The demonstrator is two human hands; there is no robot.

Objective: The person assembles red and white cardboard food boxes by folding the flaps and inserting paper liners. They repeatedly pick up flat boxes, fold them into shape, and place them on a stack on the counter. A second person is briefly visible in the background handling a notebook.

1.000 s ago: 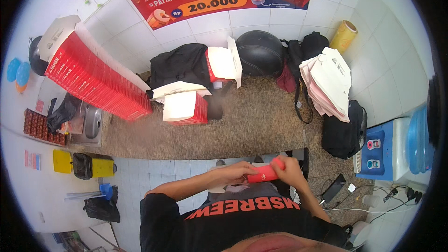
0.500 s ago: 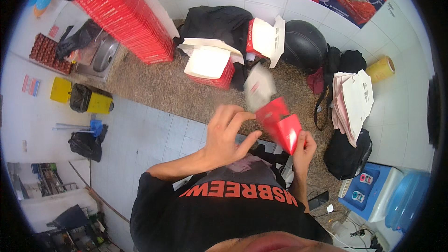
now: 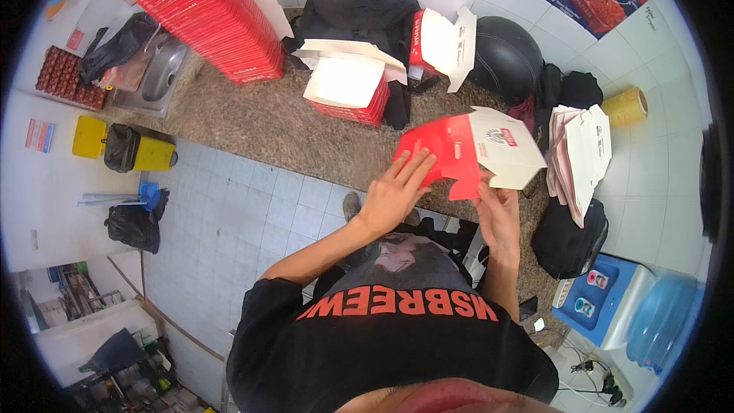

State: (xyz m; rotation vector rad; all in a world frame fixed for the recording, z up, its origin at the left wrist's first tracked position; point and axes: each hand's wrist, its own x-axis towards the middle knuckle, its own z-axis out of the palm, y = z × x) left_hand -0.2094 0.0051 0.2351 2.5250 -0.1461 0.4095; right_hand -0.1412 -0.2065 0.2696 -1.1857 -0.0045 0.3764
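Note:
A partly unfolded red and white cardboard food box (image 3: 440, 145) is held over the counter in front of me. My left hand (image 3: 396, 193) grips its red side, the fingers lying over the panel and the thumb mostly hidden. At the lower edge, near the fold between red panel and white flap, my right hand (image 3: 498, 214) pinches the card. Beyond it stands a stack of nested red boxes with white insides (image 3: 348, 88). Another such box, a red and white one (image 3: 440, 42), sits farther back with its flap raised.
A very tall stack of red boxes (image 3: 206, 19) rises at the left of the stone counter (image 3: 222, 130). Flat white cartons (image 3: 581, 153), a black helmet (image 3: 505, 61), and a black bag (image 3: 569, 248) stand at the right, near a blue water dispenser (image 3: 600, 298).
The box has opened out from a folded, blurred shape, its white flap now spread to the right. My left hand has come onto the red panel; my right hand has moved up slightly.

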